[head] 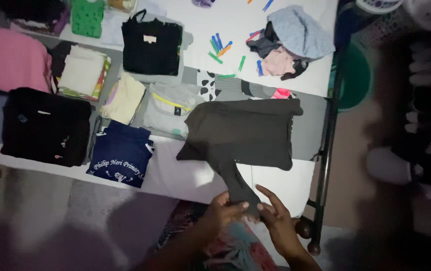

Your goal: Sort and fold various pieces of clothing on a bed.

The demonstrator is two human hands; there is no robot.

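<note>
In the head view, a dark grey-brown cloth garment (243,133) lies spread flat on the white sheeted bed (175,173). Its body runs long from left to right, and one sleeve trails off toward the near edge of the bed, pointing at the person. The left hand (224,211) and the right hand (274,217) are close together, both pinched on the end of that sleeve.

Left of the garment sits one folded navy shirt with white lettering (121,153), and farther left one folded black garment (45,126). Behind the garment lie one pale grey folded top (171,106), one cream folded piece (124,98) and one black folded top (151,42). Beyond it on the far side are scattered blue, green and orange clothes pegs (220,48), too small to count, and one loose heap of unfolded laundry (290,42). Right of the garment runs the black metal bed frame (326,150). Nothing lies across the garment.
</note>
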